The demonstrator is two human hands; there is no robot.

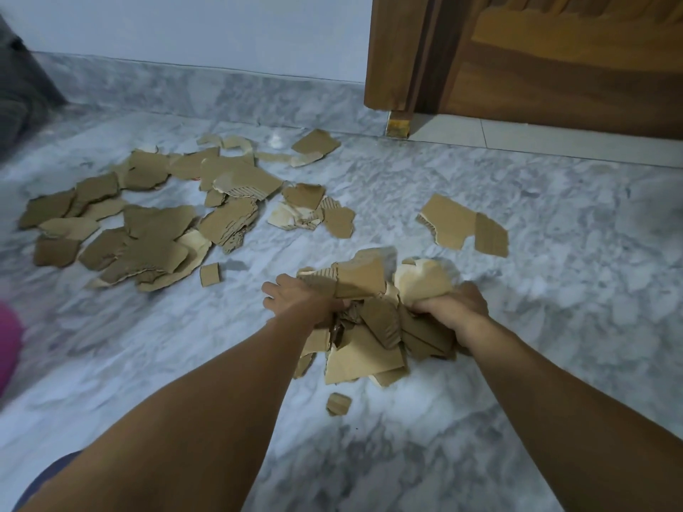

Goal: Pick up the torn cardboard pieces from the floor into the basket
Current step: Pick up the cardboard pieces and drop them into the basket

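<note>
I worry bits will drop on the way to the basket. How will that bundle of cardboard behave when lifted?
The bundle is probably light but loose; both hands only squeeze its sides. A scrap lies below, so more may slip.

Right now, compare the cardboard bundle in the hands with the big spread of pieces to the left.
The bundle is bunched and crumpled, its pieces tilted; the spread lies flat and loosely overlapping. The bundle is gripped between the left hand and the right hand; the spread is untouched on the marble floor. The bundle is compact; the spread covers far more floor. Both are torn brown corrugated cardboard.
</note>
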